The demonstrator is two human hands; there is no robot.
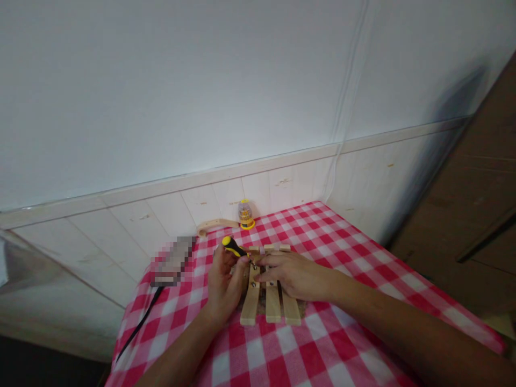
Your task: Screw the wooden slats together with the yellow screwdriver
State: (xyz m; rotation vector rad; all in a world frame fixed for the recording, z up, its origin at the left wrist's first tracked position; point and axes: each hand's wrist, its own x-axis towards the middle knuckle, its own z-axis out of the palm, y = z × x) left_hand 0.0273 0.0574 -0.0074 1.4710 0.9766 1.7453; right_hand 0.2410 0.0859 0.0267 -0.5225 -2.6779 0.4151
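My left hand (226, 282) is closed round a screwdriver (234, 245) with a yellow and black handle. The screwdriver leans, its shaft pointing down to the right at a wooden slatted piece (273, 309). Metal screw heads show on the slats near the tip; whether the tip sits in one I cannot tell. My right hand (296, 277) lies across the slats from the right, gripping the piece with fingers and thumb near the screwdriver tip. Its palm hides part of the slats, and short wooden blocks show behind the fingers.
The table has a red and white checked cloth (258, 357). Against the wall stand a yellow-based clear container (245, 215) and a curved wooden part (217, 224). A pixelated flat object (175, 260) with a black cord lies at left. A brown cabinet (471, 215) stands at right.
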